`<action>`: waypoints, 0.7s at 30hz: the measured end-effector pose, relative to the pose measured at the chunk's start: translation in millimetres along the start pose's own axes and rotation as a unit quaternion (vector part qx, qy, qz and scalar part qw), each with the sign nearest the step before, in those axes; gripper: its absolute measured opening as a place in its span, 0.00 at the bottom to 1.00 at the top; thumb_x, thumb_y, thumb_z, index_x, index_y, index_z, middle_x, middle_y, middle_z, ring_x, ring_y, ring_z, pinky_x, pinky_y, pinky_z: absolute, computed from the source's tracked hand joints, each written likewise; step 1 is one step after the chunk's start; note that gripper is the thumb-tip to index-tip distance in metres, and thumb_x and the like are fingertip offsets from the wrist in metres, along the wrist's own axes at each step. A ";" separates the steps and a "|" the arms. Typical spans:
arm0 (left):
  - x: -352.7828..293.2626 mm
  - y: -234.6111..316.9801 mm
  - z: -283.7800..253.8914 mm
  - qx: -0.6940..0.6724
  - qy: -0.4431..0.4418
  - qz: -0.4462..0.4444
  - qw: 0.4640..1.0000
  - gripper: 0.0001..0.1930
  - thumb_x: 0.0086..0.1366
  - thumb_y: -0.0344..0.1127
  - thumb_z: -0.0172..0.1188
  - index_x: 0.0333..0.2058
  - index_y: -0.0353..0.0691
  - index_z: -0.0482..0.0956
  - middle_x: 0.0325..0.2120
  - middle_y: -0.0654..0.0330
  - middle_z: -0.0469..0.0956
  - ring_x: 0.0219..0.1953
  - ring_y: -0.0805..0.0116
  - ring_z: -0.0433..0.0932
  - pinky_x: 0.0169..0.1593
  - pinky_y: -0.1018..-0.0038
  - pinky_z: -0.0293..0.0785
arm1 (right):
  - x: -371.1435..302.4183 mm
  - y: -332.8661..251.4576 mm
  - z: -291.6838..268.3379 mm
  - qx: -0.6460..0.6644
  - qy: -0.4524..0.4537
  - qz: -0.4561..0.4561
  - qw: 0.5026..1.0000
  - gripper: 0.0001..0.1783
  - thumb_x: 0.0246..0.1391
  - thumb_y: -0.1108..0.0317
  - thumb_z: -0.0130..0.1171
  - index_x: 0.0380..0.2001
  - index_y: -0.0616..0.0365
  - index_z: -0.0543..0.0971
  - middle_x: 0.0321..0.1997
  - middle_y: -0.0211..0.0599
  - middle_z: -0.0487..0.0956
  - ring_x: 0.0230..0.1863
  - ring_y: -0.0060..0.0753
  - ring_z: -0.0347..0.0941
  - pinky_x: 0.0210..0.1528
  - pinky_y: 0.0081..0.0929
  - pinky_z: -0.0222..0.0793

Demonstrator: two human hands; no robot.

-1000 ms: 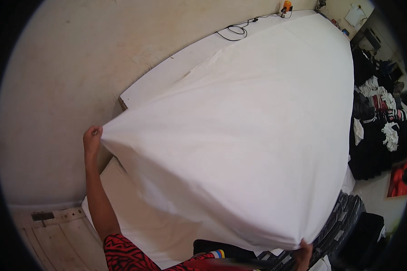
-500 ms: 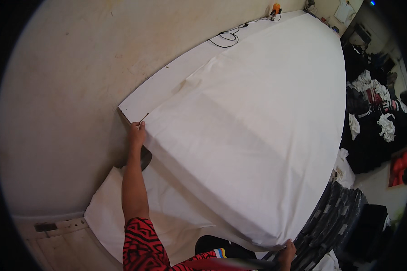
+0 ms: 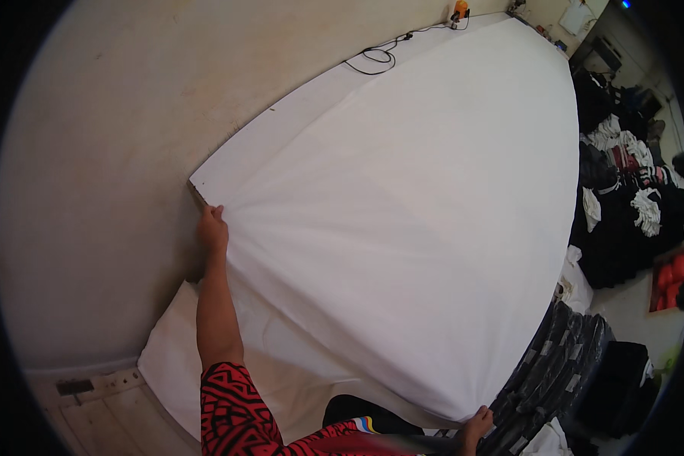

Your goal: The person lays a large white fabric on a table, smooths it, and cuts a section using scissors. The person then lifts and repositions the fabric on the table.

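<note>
A large white cloth (image 3: 403, 190) covers most of a long white table (image 3: 243, 152). My left hand (image 3: 214, 226) is closed on the cloth at the table's near left corner, and folds fan out from that grip. At the near right corner my right hand (image 3: 475, 425) pinches the cloth's edge with bent fingers. Between the two hands the cloth drapes over the near edge of the table. More of the white cloth (image 3: 175, 334) hangs below, beside my left forearm.
A bare wall (image 3: 106, 167) runs along the left. A black cable (image 3: 380, 61) and an orange object (image 3: 460, 11) lie at the far edge. Dark plastic-wrapped bundles (image 3: 547, 365) are stacked at the right, with heaped black and white garments (image 3: 623, 205) beyond.
My left hand has pulled the cloth's corner leftward, drawing folds out from it and tightening the surface. The creases near the cloth's left edge have smoothed. My right hand has shifted slightly.
</note>
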State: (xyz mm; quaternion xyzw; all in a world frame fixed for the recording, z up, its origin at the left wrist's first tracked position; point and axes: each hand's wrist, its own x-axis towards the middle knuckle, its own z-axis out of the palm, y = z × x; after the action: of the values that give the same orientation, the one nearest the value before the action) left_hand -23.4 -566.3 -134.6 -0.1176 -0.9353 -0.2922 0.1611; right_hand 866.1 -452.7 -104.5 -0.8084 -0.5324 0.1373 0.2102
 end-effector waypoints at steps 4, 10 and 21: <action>10.7 15.6 -4.8 0.085 -0.081 -0.085 0.989 0.11 0.74 0.43 0.64 0.43 0.42 0.81 0.42 0.48 0.86 0.45 0.41 0.84 0.49 0.48 0.76 | 1.4 -34.9 -19.7 -0.076 -0.045 -0.024 0.996 0.18 0.68 0.63 0.58 0.33 0.73 0.78 0.33 0.62 0.80 0.34 0.62 0.74 0.41 0.51 0.69; -75.4 157.2 -4.2 0.049 0.085 0.160 0.982 0.25 0.75 0.39 0.62 0.66 0.41 0.71 0.73 0.50 0.66 0.75 0.43 0.62 0.73 0.42 0.56 | 45.3 -79.7 -44.9 -0.236 -0.131 0.046 0.962 0.19 0.61 0.64 0.62 0.48 0.69 0.81 0.46 0.64 0.85 0.49 0.71 0.81 0.54 0.60 0.76; -280.3 294.9 -36.7 0.130 -0.295 0.195 0.926 0.36 0.83 0.57 0.41 0.78 0.39 0.56 0.80 0.46 0.51 0.81 0.41 0.47 0.81 0.43 0.40 | 214.4 -102.0 1.4 0.331 -0.348 0.138 0.866 0.22 0.66 0.57 0.68 0.50 0.67 0.81 0.37 0.39 0.83 0.35 0.30 0.78 0.37 0.31 0.74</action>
State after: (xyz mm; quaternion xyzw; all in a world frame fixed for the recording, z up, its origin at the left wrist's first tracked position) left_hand 335.8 -386.7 -59.8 -0.3562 -0.9291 -0.0829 -0.0542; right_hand 868.4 -220.4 -55.7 -0.6566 -0.3775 0.6051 0.2455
